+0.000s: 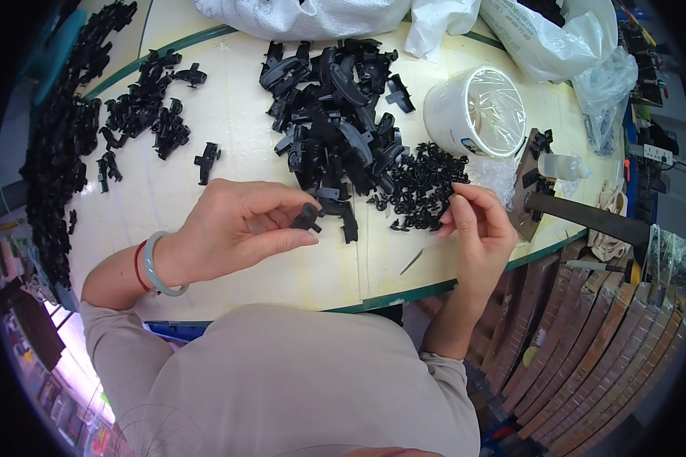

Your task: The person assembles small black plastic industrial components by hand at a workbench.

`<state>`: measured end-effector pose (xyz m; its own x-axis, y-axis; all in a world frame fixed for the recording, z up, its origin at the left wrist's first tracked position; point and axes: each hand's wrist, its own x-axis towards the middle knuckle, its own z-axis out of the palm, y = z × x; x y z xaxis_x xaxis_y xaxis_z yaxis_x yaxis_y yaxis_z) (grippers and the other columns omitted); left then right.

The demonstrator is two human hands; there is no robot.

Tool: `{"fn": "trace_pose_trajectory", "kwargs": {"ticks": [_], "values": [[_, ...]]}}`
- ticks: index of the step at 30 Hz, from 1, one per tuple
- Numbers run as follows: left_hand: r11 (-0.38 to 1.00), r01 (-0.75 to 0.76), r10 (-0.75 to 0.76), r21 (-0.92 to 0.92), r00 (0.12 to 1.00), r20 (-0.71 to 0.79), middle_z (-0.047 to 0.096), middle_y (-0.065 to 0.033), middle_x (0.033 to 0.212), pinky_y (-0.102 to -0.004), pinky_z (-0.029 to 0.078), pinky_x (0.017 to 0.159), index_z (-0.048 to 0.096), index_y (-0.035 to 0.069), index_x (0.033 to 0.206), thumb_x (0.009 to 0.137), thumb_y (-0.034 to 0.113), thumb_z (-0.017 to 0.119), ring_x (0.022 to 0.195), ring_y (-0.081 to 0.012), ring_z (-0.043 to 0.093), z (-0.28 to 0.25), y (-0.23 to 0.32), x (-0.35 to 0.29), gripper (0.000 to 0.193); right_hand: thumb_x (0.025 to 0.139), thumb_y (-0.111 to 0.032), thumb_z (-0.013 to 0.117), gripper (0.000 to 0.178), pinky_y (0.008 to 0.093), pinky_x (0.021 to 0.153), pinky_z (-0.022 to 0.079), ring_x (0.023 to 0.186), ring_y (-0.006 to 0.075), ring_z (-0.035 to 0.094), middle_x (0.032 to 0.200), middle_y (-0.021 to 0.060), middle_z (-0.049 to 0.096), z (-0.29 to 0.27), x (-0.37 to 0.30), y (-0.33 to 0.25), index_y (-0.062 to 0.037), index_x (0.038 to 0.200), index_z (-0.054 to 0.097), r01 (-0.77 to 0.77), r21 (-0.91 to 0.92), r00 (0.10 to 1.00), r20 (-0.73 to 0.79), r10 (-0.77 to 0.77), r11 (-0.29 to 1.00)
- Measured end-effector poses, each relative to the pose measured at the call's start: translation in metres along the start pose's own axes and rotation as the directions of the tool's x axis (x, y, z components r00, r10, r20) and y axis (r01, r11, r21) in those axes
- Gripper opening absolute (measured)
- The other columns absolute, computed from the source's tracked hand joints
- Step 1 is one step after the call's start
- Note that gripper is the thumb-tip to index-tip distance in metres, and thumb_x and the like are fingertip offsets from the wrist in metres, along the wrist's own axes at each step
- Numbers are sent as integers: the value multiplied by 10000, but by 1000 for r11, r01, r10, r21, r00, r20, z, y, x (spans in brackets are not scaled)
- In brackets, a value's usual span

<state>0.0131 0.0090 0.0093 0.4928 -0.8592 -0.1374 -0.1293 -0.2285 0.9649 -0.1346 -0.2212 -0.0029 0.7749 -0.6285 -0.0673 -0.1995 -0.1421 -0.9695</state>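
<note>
A tub stands right of the parts heap on the table.

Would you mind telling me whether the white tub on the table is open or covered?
Covered: clear plastic film stretches across the mouth of the white tub, shining and wrinkled.

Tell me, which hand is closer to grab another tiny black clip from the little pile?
Probably the right hand: its fingertips sit at the edge of the pile of small black clips. The left hand already pinches a black plastic part.
</note>
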Motion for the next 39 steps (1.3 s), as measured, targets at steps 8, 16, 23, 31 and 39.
{"fn": "trace_pose_trajectory", "kwargs": {"ticks": [8,16,23,31,39], "values": [[999,6,-3,-41,998,68,533,-27,694,-182,429,550,561,12,1134,777,33,677,597,-53,530,1,-4,-3,376,712,35,691,194,247,524,453,641,149,560,837,96,583,10,-26,-10,7,899,648,274,-467,962,154,-227,841],[986,22,-4,-164,994,113,528,-35,727,-189,427,572,555,7,1147,801,12,642,640,-52,512,3,-9,-1,357,683,42,703,210,254,488,422,570,136,510,819,70,524,25,-34,-7,-11,880,651,403,-559,915,236,-327,725],[981,30,-4,-190,990,137,551,-37,759,-192,444,604,561,6,1144,800,1,643,668,-53,522,5,-11,-3,354,704,118,623,190,242,496,427,574,123,503,873,99,511,22,-31,1,-2,851,631,492,-491,870,300,-391,719],[978,61,-24,-199,983,182,569,-38,753,-205,471,626,574,13,1130,794,7,649,685,-62,562,1,-8,-1,345,822,-16,592,144,287,660,498,740,179,564,1019,172,502,1,-25,3,9,940,514,-116,682,978,206,-38,722],[977,30,7,-213,986,168,581,-50,769,-208,485,640,576,14,1127,787,6,654,709,-89,603,3,-11,-1,349,803,-5,594,176,279,681,459,746,162,533,1008,156,518,1,-17,13,23,973,555,-73,759,992,125,-35,647]]}}
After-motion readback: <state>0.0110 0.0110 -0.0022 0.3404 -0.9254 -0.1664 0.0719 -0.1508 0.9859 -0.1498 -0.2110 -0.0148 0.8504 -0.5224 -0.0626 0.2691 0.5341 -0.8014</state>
